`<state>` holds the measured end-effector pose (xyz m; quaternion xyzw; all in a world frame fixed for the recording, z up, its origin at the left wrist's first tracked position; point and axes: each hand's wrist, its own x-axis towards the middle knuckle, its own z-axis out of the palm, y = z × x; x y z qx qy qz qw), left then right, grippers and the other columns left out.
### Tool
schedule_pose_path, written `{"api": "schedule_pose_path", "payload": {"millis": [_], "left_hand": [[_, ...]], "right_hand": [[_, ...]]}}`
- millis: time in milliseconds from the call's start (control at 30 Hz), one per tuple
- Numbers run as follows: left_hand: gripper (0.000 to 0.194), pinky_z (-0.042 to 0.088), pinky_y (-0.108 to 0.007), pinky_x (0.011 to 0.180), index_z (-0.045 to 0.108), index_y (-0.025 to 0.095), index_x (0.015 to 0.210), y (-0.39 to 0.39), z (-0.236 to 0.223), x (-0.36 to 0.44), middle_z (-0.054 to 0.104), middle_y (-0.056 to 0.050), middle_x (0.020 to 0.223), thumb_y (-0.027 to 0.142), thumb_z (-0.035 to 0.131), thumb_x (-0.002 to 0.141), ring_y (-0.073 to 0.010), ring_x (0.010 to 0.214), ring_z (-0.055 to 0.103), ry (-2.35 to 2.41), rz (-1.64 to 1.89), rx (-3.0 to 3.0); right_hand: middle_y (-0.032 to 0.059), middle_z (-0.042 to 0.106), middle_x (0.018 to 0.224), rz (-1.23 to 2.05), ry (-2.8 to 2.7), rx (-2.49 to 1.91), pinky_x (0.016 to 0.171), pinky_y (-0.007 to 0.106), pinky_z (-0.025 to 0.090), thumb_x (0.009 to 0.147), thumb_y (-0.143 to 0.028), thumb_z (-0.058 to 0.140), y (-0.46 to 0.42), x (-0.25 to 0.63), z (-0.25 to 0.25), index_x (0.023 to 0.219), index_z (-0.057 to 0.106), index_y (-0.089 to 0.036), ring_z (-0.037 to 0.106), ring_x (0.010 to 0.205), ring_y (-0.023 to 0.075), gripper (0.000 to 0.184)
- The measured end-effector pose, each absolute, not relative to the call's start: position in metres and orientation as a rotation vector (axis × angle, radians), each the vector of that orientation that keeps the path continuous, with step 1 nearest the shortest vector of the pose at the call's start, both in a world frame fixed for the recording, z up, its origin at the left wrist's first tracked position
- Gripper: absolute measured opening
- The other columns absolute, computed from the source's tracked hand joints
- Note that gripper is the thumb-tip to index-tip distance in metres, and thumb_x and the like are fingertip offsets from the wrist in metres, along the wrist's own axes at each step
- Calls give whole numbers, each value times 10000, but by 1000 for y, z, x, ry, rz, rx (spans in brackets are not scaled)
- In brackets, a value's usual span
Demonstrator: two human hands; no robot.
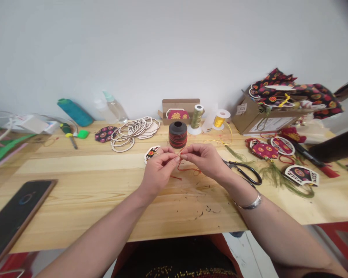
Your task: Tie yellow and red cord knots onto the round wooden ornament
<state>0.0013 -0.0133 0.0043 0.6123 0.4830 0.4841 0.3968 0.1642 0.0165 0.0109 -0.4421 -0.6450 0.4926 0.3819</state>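
Note:
My left hand [159,166] and my right hand [204,157] meet over the middle of the wooden table [75,181], fingertips pinched together on a thin red thread [188,168] that trails onto the wood below them. Just behind the hands stands a spool of red and black thread [178,134]. A small lantern-shaped ornament [151,153] lies beside my left hand. Black scissors [245,171] lie right of my right wrist, which wears a silver bracelet.
Wooden ring cutouts [135,130] lie back left, gold and green spools [208,116] at the back, a cardboard box of patterned fabric [275,104] back right. Finished ornaments with green tassels [281,162] lie right. A phone [16,216] rests near left.

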Motion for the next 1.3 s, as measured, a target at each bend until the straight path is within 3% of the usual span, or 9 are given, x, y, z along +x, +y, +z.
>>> {"api": "schedule_pose_path", "payload": {"millis": [433, 633, 800, 1067, 1300], "left_hand": [[149, 503, -311, 753, 753, 193, 787, -15, 6, 2, 581, -73, 1002, 279, 631, 784, -213, 980, 556, 1228, 1209, 1456], [127, 477, -263, 632, 746, 194, 784, -14, 6, 3, 628, -50, 887, 276, 656, 748, -163, 768, 578, 1233, 1239, 1445], [118, 442, -256, 624, 742, 185, 791, -14, 9, 4, 628, -1, 646, 251, 650, 758, -139, 637, 549, 1296, 1189, 1445], [135, 357, -248, 513, 754, 178, 741, -13, 10, 3, 546, 28, 494, 284, 672, 720, -113, 498, 447, 1300, 1118, 1342], [201, 199, -226, 408, 742, 167, 750, -10, 5, 2, 450, 59, 441, 346, 727, 660, -56, 401, 280, 1169, 1045, 1066]], "right_hand": [[10, 674, 693, 1106, -1750, -1145, 616, 253, 429, 775, -233, 604, 19, 167, 11, 758, 685, -157, 552, 627, 116, 112], [10, 672, 700, 1125, -1755, -1126, 613, 254, 425, 777, -255, 610, 19, 168, 12, 767, 685, -158, 542, 630, 115, 123], [12, 665, 703, 1153, -1752, -1121, 613, 258, 424, 786, -243, 600, 18, 169, 12, 770, 681, -153, 546, 629, 115, 122], [12, 675, 723, 1186, -1788, -1057, 652, 271, 457, 792, -226, 594, 17, 169, 11, 766, 672, -160, 588, 677, 131, 105], [20, 676, 736, 1271, -1776, -1020, 666, 289, 481, 794, -257, 604, 19, 171, 10, 786, 662, -159, 607, 697, 141, 114]]}}
